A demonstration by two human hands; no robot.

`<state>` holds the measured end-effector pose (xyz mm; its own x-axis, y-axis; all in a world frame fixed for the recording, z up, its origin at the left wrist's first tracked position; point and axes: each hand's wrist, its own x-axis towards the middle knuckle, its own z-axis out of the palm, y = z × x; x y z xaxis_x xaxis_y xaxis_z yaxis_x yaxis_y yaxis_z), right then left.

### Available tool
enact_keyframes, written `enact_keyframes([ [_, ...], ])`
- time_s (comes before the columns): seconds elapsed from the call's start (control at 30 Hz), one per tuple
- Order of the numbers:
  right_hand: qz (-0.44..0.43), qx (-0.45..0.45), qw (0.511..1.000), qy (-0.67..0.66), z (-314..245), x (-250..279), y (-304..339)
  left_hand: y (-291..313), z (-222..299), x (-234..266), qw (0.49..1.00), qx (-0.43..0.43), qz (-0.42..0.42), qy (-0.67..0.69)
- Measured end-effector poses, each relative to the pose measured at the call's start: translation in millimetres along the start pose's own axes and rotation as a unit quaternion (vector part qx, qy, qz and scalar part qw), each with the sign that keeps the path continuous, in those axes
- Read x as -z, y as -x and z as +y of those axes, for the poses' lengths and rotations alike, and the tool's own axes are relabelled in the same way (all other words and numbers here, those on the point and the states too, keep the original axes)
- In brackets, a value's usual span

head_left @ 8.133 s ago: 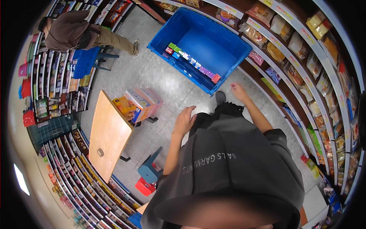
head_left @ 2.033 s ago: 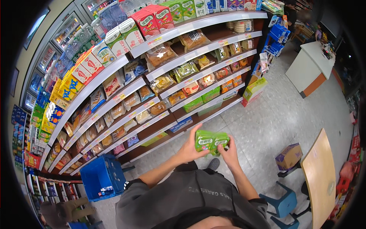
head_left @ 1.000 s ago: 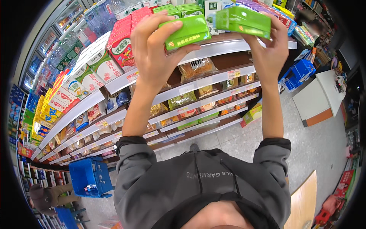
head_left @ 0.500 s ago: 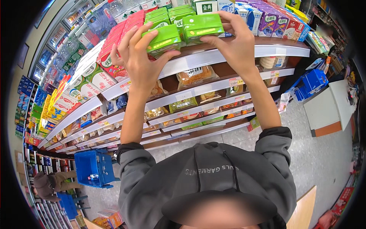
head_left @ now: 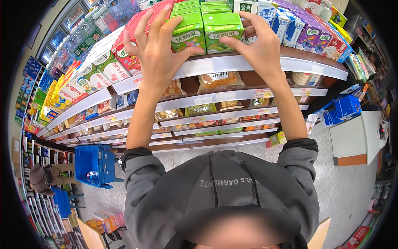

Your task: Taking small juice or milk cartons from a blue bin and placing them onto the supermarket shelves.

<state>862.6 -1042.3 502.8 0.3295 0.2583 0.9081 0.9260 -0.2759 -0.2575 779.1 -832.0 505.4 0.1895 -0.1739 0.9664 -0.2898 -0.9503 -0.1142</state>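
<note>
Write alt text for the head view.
The left hand holds a green carton and the right hand another, side by side at a shelf edge. Red cartons stand left, purple cartons right; a blue crate is lower left.

Green carton [head_left: 224,27], partly hidden behind right hand [head_left: 262,46]

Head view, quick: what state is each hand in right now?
Left hand: closed on the left front green carton.
Right hand: closed on the right front green carton, thumb on its front.
</note>
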Motion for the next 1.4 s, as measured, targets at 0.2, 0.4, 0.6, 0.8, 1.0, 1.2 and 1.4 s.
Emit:
enact_keyframes([
  [0.2, -0.049, -0.044, 0.998, 0.003, -5, 0, -3, -23, 20, 22, 0.985, -0.010, -0.074, -0.155],
  [0.4, -0.056, -0.127, 0.990, 0.029, -12, -8, 0, -23, 1, 14, 0.971, -0.041, -0.140, -0.192],
  [0.6, -0.019, -0.141, 0.989, -0.026, -7, -13, 16, -5, -17, 1, 0.982, -0.050, -0.080, -0.164],
  [0.8, 0.008, -0.161, 0.985, -0.067, -2, -17, 35, -2, 1, 11, 0.995, -0.060, -0.004, -0.080],
  [1.0, 0.019, -0.141, 0.989, -0.034, -5, -21, 38, 91, 46, 33, 0.966, -0.145, -0.024, 0.214],
  [1.2, 0.006, -0.148, 0.989, -0.028, -5, -23, 43, 247, 99, 49, 0.860, 0.078, -0.319, 0.390],
  [1.4, 0.019, -0.128, 0.991, -0.019, -8, -14, 57, 380, 128, 111, 0.726, 0.294, -0.477, 0.398],
])
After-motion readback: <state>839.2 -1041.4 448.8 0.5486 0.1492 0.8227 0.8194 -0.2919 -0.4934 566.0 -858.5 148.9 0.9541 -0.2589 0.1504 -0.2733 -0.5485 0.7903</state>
